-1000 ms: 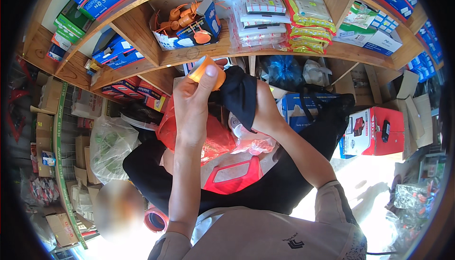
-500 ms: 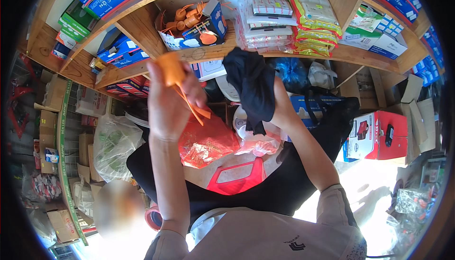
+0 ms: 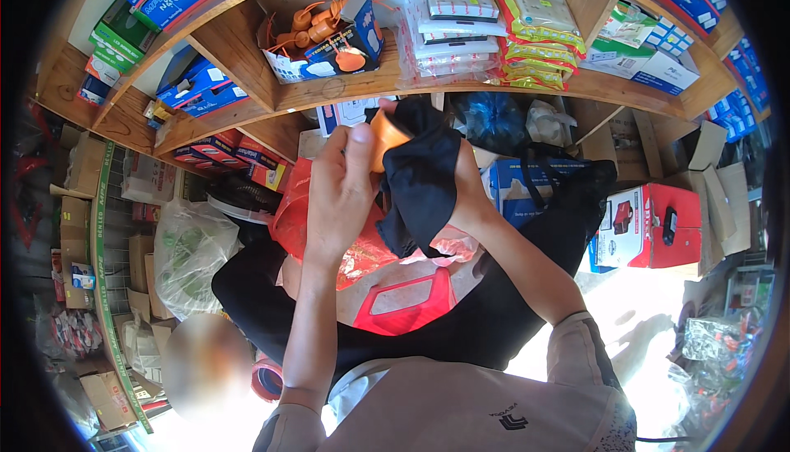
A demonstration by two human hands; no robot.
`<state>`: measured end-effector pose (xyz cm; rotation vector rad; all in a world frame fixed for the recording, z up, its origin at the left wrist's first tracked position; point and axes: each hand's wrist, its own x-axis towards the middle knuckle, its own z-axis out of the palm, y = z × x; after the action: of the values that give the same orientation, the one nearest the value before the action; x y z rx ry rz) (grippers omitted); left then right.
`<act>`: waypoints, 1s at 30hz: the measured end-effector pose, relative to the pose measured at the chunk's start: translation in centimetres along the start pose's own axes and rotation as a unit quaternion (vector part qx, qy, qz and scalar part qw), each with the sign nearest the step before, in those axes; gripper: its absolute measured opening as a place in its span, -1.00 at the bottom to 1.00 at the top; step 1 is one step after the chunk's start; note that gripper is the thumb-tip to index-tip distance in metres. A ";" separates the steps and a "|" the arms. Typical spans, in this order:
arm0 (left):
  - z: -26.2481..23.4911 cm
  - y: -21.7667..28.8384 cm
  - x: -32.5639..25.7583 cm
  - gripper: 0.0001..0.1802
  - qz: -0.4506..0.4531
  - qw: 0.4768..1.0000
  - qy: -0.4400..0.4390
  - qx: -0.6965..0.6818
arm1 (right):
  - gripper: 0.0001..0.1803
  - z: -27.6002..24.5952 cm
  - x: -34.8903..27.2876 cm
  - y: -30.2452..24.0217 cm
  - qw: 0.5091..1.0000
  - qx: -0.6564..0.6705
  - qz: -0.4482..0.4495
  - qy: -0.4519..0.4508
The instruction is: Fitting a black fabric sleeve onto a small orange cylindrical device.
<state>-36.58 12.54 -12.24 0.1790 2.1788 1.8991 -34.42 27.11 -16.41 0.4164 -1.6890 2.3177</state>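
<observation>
Raised since the earlier frame, left hand (image 3: 341, 193) pinches an orange cap (image 3: 385, 137) at its fingertips, touching the black cloth (image 3: 424, 176) clutched in right hand (image 3: 465, 197), near the shelf (image 3: 346, 90).

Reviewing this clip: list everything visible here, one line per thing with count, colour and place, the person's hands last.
orange fitting: one, orange, held up at centre in front of the shelf edge
black cloth: one, black, draped over the right hand, against the fitting
open box of orange fittings: one, blue and white box, upper shelf compartment
clear packets: a stack, clear with pale contents, upper shelf right of that box
yellow-green packets: a stack, upper shelf, further right
blue boxes: several, left shelf compartment
red box: one, red, right on the floor
red stool: one, red, below the hands
left hand: grips the orange fitting
right hand: holds the black cloth
</observation>
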 end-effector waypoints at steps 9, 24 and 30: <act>2.2 -1.9 -0.2 -0.48 0.101 0.969 -0.017 -0.225 | -0.73 -1.3 0.2 0.8 0.989 0.102 0.058 0.087; 3.2 -2.9 3.6 -0.31 0.043 0.985 0.054 -0.161 | -0.64 -4.7 0.8 -0.7 0.996 0.049 -0.059 0.047; 4.8 -1.1 1.8 -0.53 0.190 0.970 0.123 -0.084 | -0.65 -6.2 1.5 -0.2 0.955 -0.202 -0.114 0.186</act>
<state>-37.00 17.41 -14.08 0.3712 2.2489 2.4219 -36.28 33.09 -17.44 0.0785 -1.7506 1.6992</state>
